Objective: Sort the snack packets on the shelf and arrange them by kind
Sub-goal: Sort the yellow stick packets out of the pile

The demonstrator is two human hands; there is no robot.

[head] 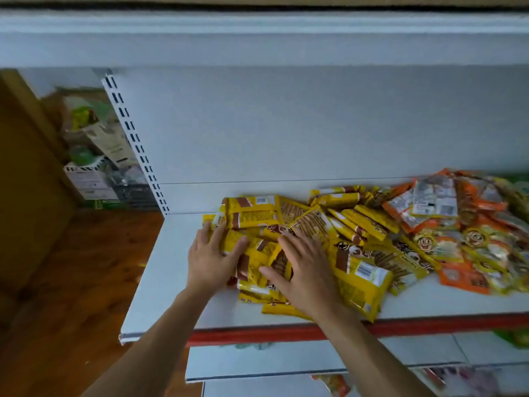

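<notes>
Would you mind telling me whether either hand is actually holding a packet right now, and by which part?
Nothing is lifted. The left hand and right hand lie flat, fingers spread, on the yellow packets.

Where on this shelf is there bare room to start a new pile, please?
The shelf is bare on its left end, from the slotted upright to the left hand. A thin strip stays free along the red front edge. The yellow packets and orange packets crowd the right.

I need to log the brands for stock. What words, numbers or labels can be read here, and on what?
None can be read.
Yellow packets: print and barcode blurred.
Orange packets: white labels too small.
Boxes left of the shelf: label blurred.
</notes>
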